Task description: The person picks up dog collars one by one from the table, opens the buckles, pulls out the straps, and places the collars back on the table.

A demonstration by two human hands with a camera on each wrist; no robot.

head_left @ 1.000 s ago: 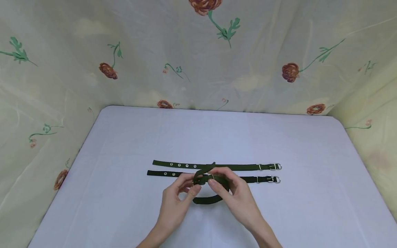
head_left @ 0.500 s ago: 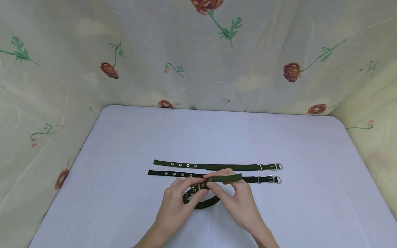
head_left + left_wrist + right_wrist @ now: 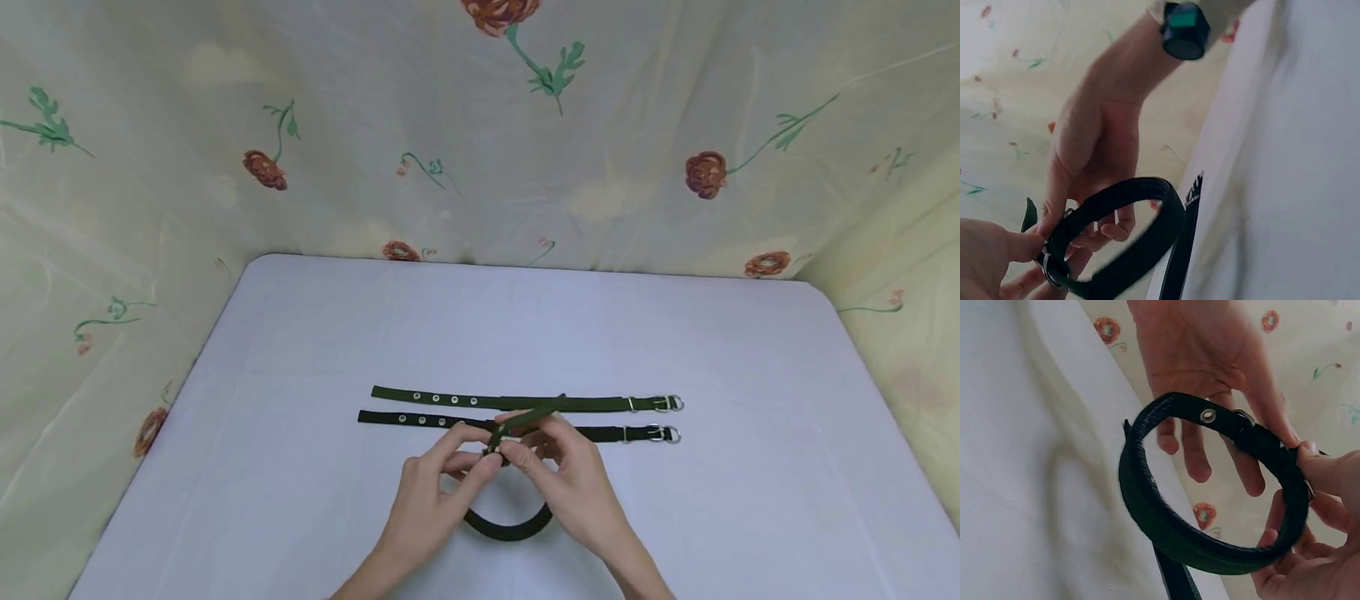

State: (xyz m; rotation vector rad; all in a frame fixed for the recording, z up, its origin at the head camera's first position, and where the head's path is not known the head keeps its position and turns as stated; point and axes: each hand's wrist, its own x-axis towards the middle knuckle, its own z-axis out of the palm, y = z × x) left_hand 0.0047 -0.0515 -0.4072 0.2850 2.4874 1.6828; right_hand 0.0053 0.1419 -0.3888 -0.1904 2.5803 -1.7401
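A dark green dog collar (image 3: 508, 532), bent into a closed loop, hangs between both hands over the middle of the table. My left hand (image 3: 435, 492) pinches it at the buckle, thumb against fingers. From the other side my right hand (image 3: 581, 483) pinches the same overlap, its thumb tip beside the left one. The strap's free end (image 3: 543, 411) sticks up to the back right past the right fingers. In the right wrist view the loop (image 3: 1194, 553) shows a metal eyelet (image 3: 1208, 415) and a D-ring (image 3: 1244, 417); the fingertips partly cover the buckle area.
Behind the hands, two collars lie straight, side by side: a green collar (image 3: 570, 405) at the back and a darker collar (image 3: 600, 434) in front, partly hidden by the fingers. A white cloth covers the table (image 3: 300, 333). A flowered curtain (image 3: 600, 125) surrounds its far sides.
The free end went from short to pulled out rightward, then swung up to the back right. The loop has tipped and now hangs lower, nearer the person. The two lying collars stay put.
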